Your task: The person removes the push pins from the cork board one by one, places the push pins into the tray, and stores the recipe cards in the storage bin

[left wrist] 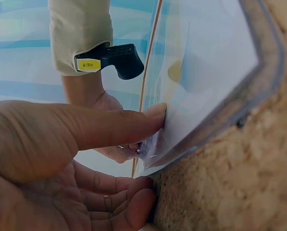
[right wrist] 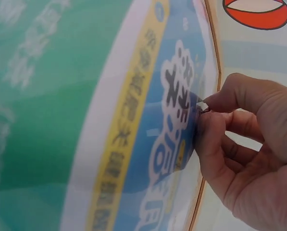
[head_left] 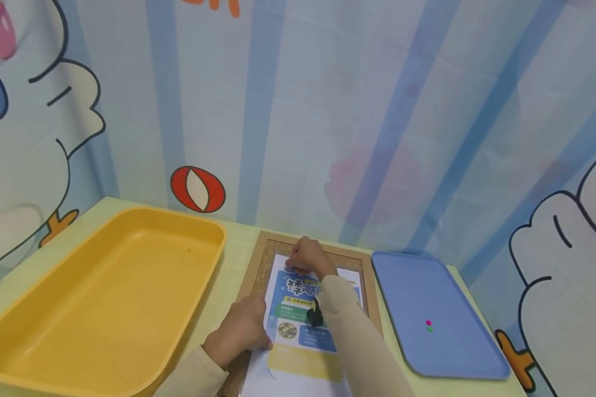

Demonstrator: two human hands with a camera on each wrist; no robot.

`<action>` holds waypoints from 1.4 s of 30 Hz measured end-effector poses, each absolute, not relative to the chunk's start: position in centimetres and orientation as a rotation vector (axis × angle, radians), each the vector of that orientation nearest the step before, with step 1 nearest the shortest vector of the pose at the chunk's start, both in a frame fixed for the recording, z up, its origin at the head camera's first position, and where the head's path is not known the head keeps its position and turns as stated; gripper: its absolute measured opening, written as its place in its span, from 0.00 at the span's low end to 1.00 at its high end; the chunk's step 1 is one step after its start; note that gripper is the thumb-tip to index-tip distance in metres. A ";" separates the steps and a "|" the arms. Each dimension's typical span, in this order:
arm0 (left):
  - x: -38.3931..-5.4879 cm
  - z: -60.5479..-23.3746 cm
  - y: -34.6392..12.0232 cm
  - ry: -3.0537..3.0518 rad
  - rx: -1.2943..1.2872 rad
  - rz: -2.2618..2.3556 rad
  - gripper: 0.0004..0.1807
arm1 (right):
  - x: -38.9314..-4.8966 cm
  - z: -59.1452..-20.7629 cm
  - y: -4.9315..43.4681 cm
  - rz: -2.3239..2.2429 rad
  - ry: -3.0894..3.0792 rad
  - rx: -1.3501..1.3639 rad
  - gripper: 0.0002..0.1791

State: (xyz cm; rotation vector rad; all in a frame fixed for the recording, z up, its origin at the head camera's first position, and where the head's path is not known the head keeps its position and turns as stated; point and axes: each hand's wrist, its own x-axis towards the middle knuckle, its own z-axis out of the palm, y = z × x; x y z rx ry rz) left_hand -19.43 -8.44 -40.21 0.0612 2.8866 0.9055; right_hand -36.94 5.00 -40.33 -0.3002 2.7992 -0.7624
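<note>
A printed poster (head_left: pixel 308 361) with blue, green and yellow panels, faced in clear plastic, lies on a cork board (head_left: pixel 254 273) with a wooden frame. At the poster's left edge, my left hand (head_left: pixel 243 331) holds its side. The left wrist view shows the thumb (left wrist: pixel 133 125) on top of the clear plastic, with curled fingers below it beside the cork. My right hand (head_left: pixel 310 258) is near the poster's top edge. Its thumb and index finger pinch a small shiny piece (right wrist: pixel 203 109) against the poster; the fingers hide most of it, so I cannot tell its kind.
Left of the board stands a large yellow tray (head_left: pixel 206 270). A blue tray (head_left: pixel 417 292) lies to the right, holding a small pink piece (head_left: pixel 429 322) and a small green piece (head_left: pixel 430 329). Behind the table hangs a striped cloth (head_left: pixel 308 110). A black device (head_left: pixel 315 314) is on the right wrist.
</note>
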 end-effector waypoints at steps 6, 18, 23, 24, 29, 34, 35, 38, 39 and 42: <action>-19.4 -40.3 -8.4 2.877 0.045 0.900 0.34 | -36.9 -40.7 5.1 -0.761 2.803 -0.298 0.23; -19.4 -40.4 -8.4 2.857 0.019 0.898 0.30 | -36.9 -41.0 6.1 -0.930 2.678 -0.364 0.16; -19.4 -40.4 -8.4 2.862 0.030 0.891 0.29 | -36.6 -40.3 7.1 -0.971 2.528 -0.505 0.11; -19.3 -40.4 -8.4 2.869 0.038 0.891 0.28 | -36.5 -40.1 7.3 -0.981 2.500 -0.526 0.10; -19.3 -40.2 -8.4 2.883 0.044 0.897 0.28 | -36.7 -39.6 7.8 -1.030 2.438 -0.517 0.08; -19.4 -40.1 -8.3 2.873 0.023 0.894 0.29 | -36.8 -39.7 7.8 -1.060 2.466 -0.431 0.06; -19.4 -40.1 -8.3 2.871 0.018 0.891 0.29 | -36.8 -39.8 7.8 -1.069 2.471 -0.414 0.06; -19.4 -40.1 -8.3 2.865 0.008 0.882 0.28 | -36.8 -40.0 8.0 -1.126 2.458 -0.362 0.06; -19.4 -40.1 -8.3 2.864 0.005 0.878 0.28 | -36.7 -40.0 8.1 -1.147 2.450 -0.349 0.06; -19.4 -40.0 -8.2 2.857 -0.009 0.866 0.28 | -36.8 -40.1 8.3 -1.227 2.415 -0.293 0.07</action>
